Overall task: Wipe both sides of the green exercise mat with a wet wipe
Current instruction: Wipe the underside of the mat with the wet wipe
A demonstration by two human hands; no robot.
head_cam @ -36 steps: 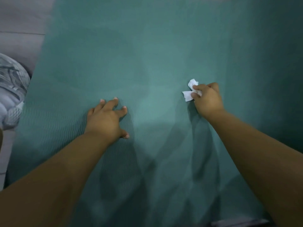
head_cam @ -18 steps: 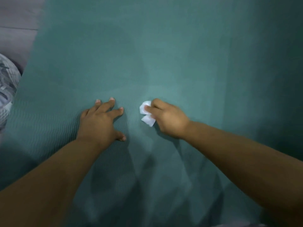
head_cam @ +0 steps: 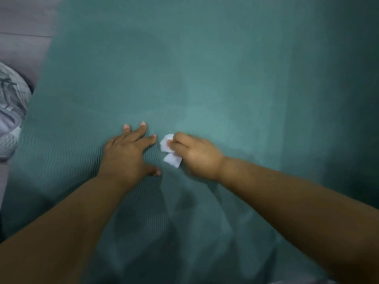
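I see the green exercise mat (head_cam: pixel 205 68) spread flat on the floor (head_cam: pixel 22 27), filling nearly the whole head view. My left hand (head_cam: pixel 127 152) lies palm down on it with its fingers (head_cam: pixel 141 132) straight and spread, bracing the mat. My right hand (head_cam: pixel 194 156) sits just beside the left, fingers curled and pinching a crumpled white wet wipe (head_cam: pixel 170 152) against the surface; the hand is blurred, so I judge it is mid-stroke. A grey shoe (head_cam: pixel 10 111) rests at the mat's left edge.

The mat looks soft and foamy, with a fine wavy rib near my left hand. I expect that texture to grip the wipe and drag a little, so light, even pressure should serve better than hard scrubbing. The mat seems light and floppy, likely to creep or ripple under a sideways stroke, which is why the flat hand matters. The wipe is thin, limp and easily bunched; I would hold it by a wad under the fingertips. For turning the mat over, I would take it at an edge or corner and fold it across rather than lift the middle.
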